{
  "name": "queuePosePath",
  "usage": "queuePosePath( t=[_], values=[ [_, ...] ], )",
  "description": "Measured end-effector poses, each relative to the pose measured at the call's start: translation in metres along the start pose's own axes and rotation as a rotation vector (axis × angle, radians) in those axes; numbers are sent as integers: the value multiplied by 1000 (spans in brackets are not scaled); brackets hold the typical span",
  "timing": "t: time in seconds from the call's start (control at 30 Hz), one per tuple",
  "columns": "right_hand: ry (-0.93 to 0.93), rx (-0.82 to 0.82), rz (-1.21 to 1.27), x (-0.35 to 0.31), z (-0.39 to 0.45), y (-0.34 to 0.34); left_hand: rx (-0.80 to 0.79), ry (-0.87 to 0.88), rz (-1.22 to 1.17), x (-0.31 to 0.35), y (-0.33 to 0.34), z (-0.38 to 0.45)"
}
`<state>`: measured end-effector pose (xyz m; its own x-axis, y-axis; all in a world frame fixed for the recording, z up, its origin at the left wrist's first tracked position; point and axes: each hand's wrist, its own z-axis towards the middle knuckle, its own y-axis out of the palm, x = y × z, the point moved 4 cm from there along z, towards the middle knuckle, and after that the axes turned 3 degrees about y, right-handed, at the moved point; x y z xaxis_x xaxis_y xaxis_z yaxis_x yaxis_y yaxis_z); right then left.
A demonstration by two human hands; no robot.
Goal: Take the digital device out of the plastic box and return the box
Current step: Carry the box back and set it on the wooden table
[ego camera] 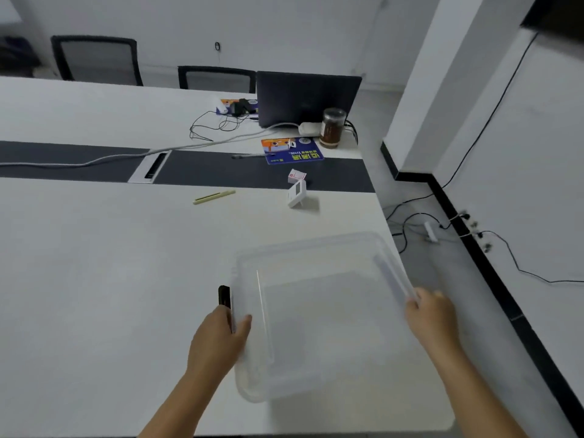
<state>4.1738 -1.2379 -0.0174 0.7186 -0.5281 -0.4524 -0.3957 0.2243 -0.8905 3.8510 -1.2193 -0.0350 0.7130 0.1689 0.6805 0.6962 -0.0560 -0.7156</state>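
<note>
Two bare hands are on a clear plastic box (319, 311) at the near right corner of a long white table (94, 263), and only the head camera shows it. A dark strip (221, 172) runs across the table's middle with a cable slot set into it, and a grey cable (94, 159) trails over it to the left. Beyond the strip stand a laptop (306, 99) with its back to us, a brown jar (331, 128), a blue printed mat (292, 150) and a tangle of thin black wires (215, 124). Two mesh-backed chairs (98, 60) wait behind the far edge against a pale wall. To the right, the grey floor carries more cables along a black skirting.

The picture is soft, so small things read poorly. A small white digital device (297, 193) stands propped on the table just past the strip's near edge, well beyond the box; its screen cannot be read. A little red-and-white carton (296, 176) sits right behind it, and a pale yellow stick (214, 196) lies off to its left. Both forearms are cut off by the bottom edge.

The left hand (221, 336) is closed on the box's left wall, thumb inside, and also pins a slim black object (224, 295) against that wall; what it is cannot be told. The right hand (431, 314) clasps the right rim. The box looks empty.
</note>
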Motion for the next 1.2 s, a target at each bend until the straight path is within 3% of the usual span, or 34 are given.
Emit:
queuePosePath(
  t=[0.23,0.4,0.57,0.7,0.87,1.07,1.2],
  values=[
    [-10,26,11,-1,4,10,27,8,236,5,6,4],
    [11,-26,54,1,9,12,38,-15,184,6,6,11],
    [52,-141,-54,0,5,11,81,-38,113,7,1,29],
    [137,-115,166,0,6,16,127,-75,98,3,3,39],
    [377,-311,512,7,1,23,110,-190,-140,4,2,27],
    [262,-35,309,11,-1,16,192,-223,3,6,-3,22],
    [143,-30,297,6,-1,13,142,-180,18,3,4,19]
  ],
)
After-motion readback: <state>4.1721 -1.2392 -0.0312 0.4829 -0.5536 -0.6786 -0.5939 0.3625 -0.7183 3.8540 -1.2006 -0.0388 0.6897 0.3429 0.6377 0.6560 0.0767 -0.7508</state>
